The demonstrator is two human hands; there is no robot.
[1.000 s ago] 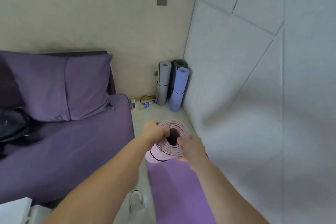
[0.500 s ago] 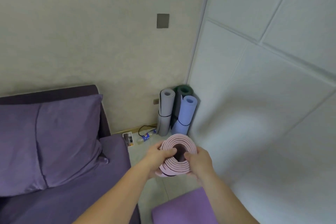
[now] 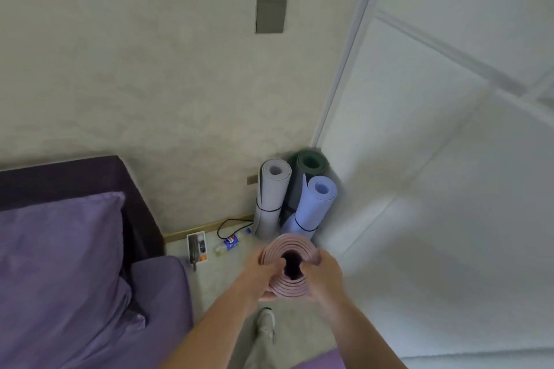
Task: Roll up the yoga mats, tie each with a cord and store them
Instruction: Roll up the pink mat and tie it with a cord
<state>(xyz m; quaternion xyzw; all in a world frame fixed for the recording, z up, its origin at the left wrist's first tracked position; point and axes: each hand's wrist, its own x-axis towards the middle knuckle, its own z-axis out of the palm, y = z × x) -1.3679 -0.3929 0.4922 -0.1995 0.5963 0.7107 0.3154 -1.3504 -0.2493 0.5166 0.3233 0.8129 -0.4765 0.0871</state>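
I hold a rolled pink yoga mat [image 3: 289, 247] end-on in front of me, its spiral end facing the camera. My left hand [image 3: 260, 274] grips its left side and my right hand [image 3: 325, 274] its right side. Three rolled mats stand upright in the room corner just beyond it: a grey mat [image 3: 271, 198], a dark green mat [image 3: 310, 163] and a light blue mat [image 3: 314, 207]. The grey and blue ones have a dark cord around them. A purple mat [image 3: 322, 361] lies flat on the floor at the bottom edge.
A purple sofa [image 3: 90, 293] with a cushion fills the left. On the floor by the wall lie a power strip [image 3: 196, 247], a black cable [image 3: 229, 226] and a plastic bottle [image 3: 230, 244]. A white panelled wall [image 3: 434, 189] closes the right. My leg and foot [image 3: 265, 326] are below.
The view has closed in on the corner, so the standing mats look nearer. Both hands still hold the pink roll, carried forward toward them. The flat purple mat has dropped almost out of view.
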